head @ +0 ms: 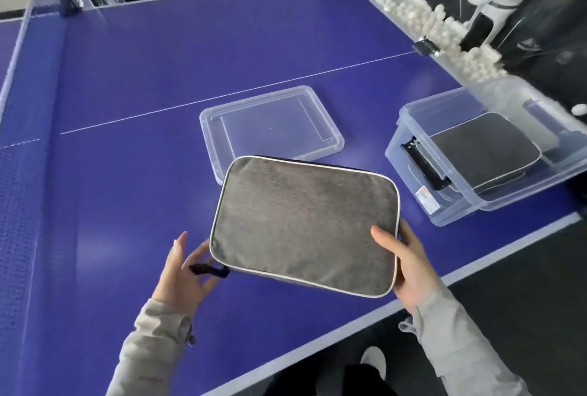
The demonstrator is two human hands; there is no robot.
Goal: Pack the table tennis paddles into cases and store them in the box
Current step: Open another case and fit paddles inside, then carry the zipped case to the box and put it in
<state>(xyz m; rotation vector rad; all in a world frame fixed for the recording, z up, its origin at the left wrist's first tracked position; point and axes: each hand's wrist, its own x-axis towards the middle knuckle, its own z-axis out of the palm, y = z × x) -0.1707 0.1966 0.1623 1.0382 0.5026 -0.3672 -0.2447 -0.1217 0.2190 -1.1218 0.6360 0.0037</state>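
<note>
Right hand [409, 268] grips case [305, 224] by right edge, thumb on top; left hand [181, 281] spread, fingers at zip pull [209, 270]. Box [409, 173] lies to right, nearer right hand.

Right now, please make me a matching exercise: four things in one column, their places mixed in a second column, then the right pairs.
1 grey paddle case
2 clear lid
3 dark paddle case
4 white balls

A inside the clear box
B flat on the table
C along the table's right edge
D in the right hand

Pairs: 1-D, 2-B, 3-A, 4-C
</note>
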